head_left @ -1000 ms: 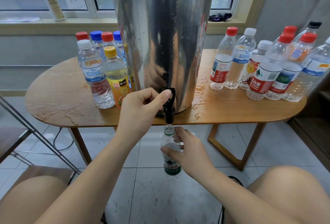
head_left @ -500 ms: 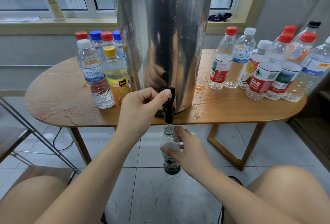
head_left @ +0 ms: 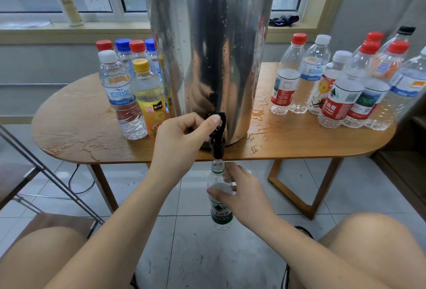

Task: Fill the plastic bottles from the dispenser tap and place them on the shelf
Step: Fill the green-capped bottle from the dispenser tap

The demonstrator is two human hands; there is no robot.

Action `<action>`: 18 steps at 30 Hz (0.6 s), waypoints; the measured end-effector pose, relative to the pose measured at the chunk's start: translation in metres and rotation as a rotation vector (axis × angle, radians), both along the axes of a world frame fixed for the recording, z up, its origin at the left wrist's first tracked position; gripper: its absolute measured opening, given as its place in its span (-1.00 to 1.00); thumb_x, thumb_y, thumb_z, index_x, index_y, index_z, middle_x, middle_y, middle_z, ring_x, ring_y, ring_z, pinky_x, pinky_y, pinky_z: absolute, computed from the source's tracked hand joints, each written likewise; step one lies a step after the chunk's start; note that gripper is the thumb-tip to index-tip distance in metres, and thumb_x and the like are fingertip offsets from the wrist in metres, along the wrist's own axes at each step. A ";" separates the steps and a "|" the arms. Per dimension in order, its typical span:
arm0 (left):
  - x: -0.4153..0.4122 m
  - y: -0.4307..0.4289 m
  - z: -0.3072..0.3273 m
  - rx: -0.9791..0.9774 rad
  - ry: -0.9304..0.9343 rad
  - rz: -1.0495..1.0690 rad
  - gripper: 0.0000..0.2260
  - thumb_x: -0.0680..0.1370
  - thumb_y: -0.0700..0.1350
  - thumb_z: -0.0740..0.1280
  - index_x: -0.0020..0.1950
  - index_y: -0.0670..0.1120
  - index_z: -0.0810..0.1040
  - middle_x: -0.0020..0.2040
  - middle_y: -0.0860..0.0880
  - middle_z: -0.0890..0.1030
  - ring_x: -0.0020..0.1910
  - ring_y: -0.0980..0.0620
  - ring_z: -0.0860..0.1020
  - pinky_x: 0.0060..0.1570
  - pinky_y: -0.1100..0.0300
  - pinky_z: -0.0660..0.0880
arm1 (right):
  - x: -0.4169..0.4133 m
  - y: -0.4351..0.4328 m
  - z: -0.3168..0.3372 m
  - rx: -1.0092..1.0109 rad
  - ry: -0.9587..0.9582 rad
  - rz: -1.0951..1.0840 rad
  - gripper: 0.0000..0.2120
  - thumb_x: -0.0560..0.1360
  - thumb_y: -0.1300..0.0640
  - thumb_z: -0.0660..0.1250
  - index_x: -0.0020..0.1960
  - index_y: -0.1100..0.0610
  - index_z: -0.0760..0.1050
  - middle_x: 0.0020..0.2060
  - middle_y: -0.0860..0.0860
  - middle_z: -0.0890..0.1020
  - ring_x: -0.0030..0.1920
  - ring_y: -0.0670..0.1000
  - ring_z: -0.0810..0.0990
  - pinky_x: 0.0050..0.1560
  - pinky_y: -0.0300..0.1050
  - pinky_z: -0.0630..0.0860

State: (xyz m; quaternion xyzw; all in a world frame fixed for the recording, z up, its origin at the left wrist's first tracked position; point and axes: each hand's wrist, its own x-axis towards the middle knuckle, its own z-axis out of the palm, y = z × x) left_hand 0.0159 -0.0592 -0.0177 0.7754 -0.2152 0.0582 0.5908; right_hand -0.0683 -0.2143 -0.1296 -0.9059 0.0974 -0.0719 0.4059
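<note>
A tall steel dispenser [head_left: 207, 53] stands on the wooden table [head_left: 76, 132], its black tap [head_left: 217, 136] hanging over the front edge. My left hand [head_left: 182, 141] grips the tap lever, thumb on top. Just under the spout, an uncapped clear bottle with a green label [head_left: 220, 213] is held upright below the table edge. My right hand [head_left: 242, 194] grips it around the shoulder. Capped bottles holding water [head_left: 122, 95] stand left of the dispenser. Several capped, mostly empty-looking bottles [head_left: 336, 95] stand to the right.
Water puddles [head_left: 260, 125] lie on the tabletop around the dispenser base. A metal chair frame [head_left: 46, 173] stands at the left, a cable trails on the tiled floor, and my knees frame the bottom. A lotion bottle [head_left: 66, 5] sits on the windowsill.
</note>
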 end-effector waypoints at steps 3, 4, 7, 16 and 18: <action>0.000 0.000 0.000 -0.005 0.003 -0.003 -0.62 0.65 0.13 0.46 -0.27 -0.07 0.65 -0.35 0.03 0.65 -0.28 0.11 0.58 -0.09 0.03 0.58 | 0.000 0.000 -0.001 -0.004 -0.001 -0.002 -0.43 0.50 -0.29 0.51 0.41 -0.15 0.44 0.26 -0.17 0.61 0.22 -0.13 0.58 0.22 0.02 0.65; 0.000 0.001 0.000 -0.008 0.002 -0.005 -0.62 0.65 0.13 0.46 -0.28 -0.06 0.65 -0.35 0.02 0.64 -0.28 0.09 0.57 -0.10 0.01 0.57 | 0.000 0.000 -0.001 -0.001 0.000 -0.003 -0.43 0.50 -0.29 0.51 0.41 -0.14 0.44 0.25 -0.16 0.61 0.21 -0.13 0.59 0.22 0.03 0.65; 0.000 0.001 0.000 -0.018 0.002 -0.014 -0.61 0.65 0.13 0.47 -0.30 -0.06 0.64 -0.38 0.02 0.60 -0.30 0.05 0.53 -0.12 0.01 0.53 | 0.000 0.000 -0.002 0.007 -0.005 -0.003 -0.43 0.49 -0.29 0.51 0.41 -0.14 0.44 0.24 -0.15 0.62 0.21 -0.11 0.59 0.22 0.06 0.65; 0.000 0.001 0.000 -0.001 -0.004 -0.015 -0.61 0.65 0.13 0.46 -0.30 -0.04 0.63 -0.39 0.02 0.59 -0.31 0.08 0.52 -0.14 0.08 0.52 | 0.000 0.002 0.001 -0.007 0.011 -0.006 -0.41 0.51 -0.26 0.51 0.46 -0.13 0.43 0.26 -0.14 0.61 0.22 -0.11 0.58 0.24 0.03 0.64; 0.001 0.001 0.000 0.003 -0.005 -0.012 -0.61 0.65 0.13 0.46 -0.30 -0.03 0.63 -0.40 0.04 0.58 -0.32 0.10 0.52 -0.16 0.12 0.51 | 0.000 0.001 0.002 -0.009 0.012 -0.007 -0.40 0.51 -0.27 0.51 0.47 -0.14 0.43 0.27 -0.15 0.61 0.22 -0.11 0.58 0.24 0.04 0.64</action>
